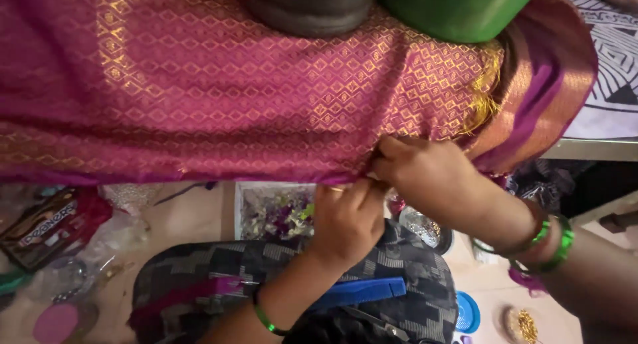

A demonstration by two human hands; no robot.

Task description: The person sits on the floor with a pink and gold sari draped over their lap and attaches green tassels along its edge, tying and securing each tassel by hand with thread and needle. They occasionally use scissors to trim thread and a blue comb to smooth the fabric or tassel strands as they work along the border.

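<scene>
Magenta silk cloth (199,85), lower edge pinched by left hand (345,221) and right hand (425,174), knuckles touching.

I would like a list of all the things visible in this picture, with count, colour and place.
Silk cloth: one, magenta with gold diamonds, across the top.
Green object: one, top right, on the cloth.
Dark roll: one, grey, top centre.
Patterned cushion: one, grey-black, bottom centre.
Blue tool: one, on the cushion.
White tray: one, holding mixed scraps, centre.
Pink lid: one, bottom left.
Left hand: green bangle, fingers pinching the cloth edge.
Right hand: green bangles, gripping the same edge.
</scene>
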